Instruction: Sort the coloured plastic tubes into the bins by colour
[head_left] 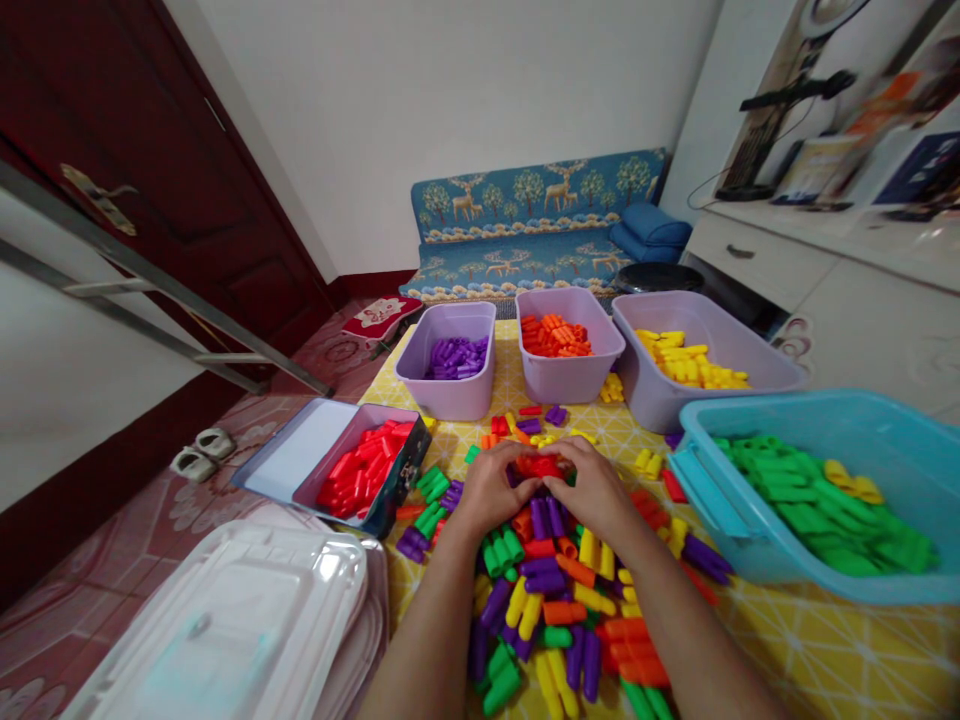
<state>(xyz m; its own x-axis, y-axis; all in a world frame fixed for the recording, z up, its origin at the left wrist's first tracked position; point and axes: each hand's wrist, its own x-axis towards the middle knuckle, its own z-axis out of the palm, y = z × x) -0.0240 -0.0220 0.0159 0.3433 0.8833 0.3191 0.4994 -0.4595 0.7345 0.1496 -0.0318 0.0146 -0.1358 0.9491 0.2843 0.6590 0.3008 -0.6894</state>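
Where the two hands meet at the centre of the frame, a cluster of red pegs (538,466) lies with its long axis left to right, gripped between the curled fingers of the left hand (491,490) and right hand (596,490). A heap of mixed pegs (555,600) covers the yellow patterned tablecloth (825,650) below. Lilac tubs (574,385) line the upper middle; a blue tub (750,555) sits right. No readable writing.

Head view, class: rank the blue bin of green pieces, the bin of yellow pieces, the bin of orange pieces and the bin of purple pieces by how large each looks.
1. Blue bin, nearest the camera.
2. Yellow-piece bin.
3. Orange-piece bin and purple-piece bin: alike, unranked.
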